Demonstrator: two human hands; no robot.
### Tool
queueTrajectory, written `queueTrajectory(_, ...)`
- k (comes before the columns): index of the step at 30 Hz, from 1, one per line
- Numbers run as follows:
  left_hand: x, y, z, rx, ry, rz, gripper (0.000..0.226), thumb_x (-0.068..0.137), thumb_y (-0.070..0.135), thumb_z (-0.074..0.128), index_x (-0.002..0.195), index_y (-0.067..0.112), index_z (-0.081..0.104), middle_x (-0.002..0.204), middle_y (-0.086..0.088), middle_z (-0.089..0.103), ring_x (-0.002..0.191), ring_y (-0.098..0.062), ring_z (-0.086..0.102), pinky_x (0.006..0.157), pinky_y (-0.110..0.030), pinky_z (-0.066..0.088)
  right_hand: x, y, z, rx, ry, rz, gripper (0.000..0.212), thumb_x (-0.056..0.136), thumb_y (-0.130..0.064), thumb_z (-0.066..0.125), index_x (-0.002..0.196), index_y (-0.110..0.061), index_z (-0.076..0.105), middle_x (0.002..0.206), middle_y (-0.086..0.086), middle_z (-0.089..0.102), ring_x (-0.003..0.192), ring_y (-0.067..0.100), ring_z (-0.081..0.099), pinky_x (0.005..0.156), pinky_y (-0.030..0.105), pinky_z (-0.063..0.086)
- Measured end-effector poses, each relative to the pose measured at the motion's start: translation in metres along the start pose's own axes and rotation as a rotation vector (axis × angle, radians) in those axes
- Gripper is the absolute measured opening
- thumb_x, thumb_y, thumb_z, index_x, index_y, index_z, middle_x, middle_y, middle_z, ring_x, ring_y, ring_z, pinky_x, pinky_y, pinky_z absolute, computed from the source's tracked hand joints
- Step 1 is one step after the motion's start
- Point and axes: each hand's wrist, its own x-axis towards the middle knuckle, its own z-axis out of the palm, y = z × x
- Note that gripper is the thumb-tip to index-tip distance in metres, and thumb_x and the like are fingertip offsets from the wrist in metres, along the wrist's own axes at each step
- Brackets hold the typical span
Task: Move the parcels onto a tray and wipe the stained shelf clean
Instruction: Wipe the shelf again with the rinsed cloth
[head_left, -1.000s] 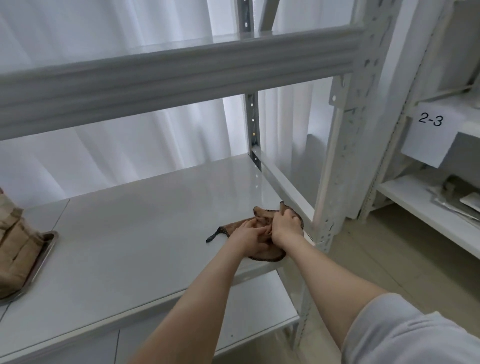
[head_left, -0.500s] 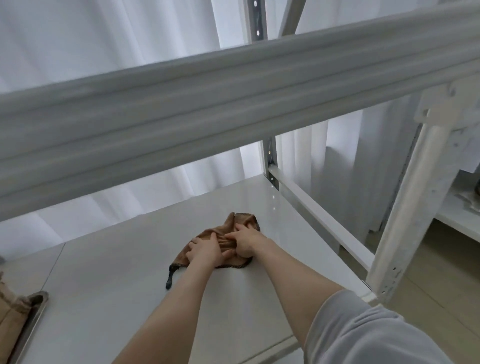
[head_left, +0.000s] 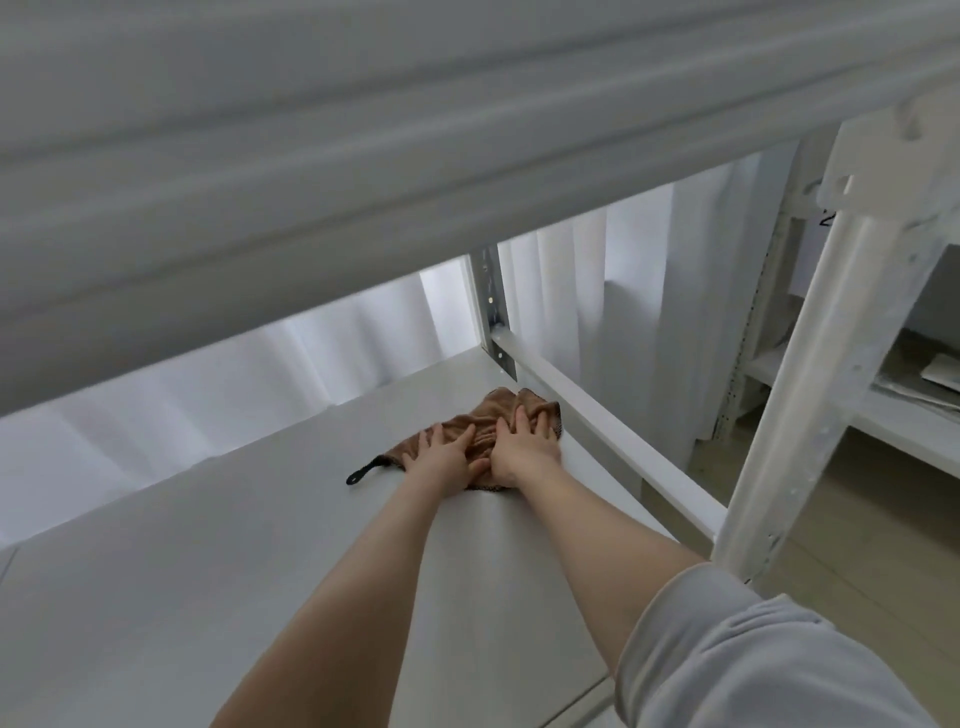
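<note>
head: two hands (head_left: 445, 460) (head_left: 525, 448) on one cloth (head_left: 491, 413)

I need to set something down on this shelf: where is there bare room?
The shelf is bare left of the brown cloth and its black loop, and forward to the front edge, except where the forearms cross. Crowded: the far right corner, where left hand and right hand press the cloth beside the side rail.

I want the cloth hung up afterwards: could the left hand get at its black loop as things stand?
Probably yes. The black loop lies on the shelf just to the left of the left hand, which rests flat on the brown cloth; nothing stands between them.
</note>
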Motion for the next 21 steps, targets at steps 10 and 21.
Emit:
queueTrajectory(10, -0.083, 0.050, 0.031, 0.017, -0.081, 0.149, 0.064, 0.095, 0.051, 0.042, 0.149, 0.045, 0.008, 0.161, -0.007, -0.006, 0.148, -0.027, -0.006, 0.118, -0.051, 0.002, -0.087, 0.055, 0.015, -0.023, -0.019, 0.080, 0.071, 0.097, -0.023, 0.036, 0.154, -0.013, -0.006, 0.160, 0.006, -0.019, 0.146, 0.035, -0.013, 0.120, 0.044, -0.005)
queueTrajectory(21, -0.198, 0.066, 0.072, 0.030, -0.114, 0.162, 0.080, 0.085, 0.056, 0.055, 0.149, 0.044, 0.009, 0.161, -0.007, -0.007, 0.148, -0.028, -0.008, 0.117, -0.054, 0.005, -0.193, 0.081, 0.029, -0.113, -0.192, 0.054, 0.085, 0.096, -0.034, 0.046, 0.152, -0.007, -0.012, 0.158, 0.014, -0.023, 0.144, 0.044, -0.015, 0.119, 0.049, -0.003)
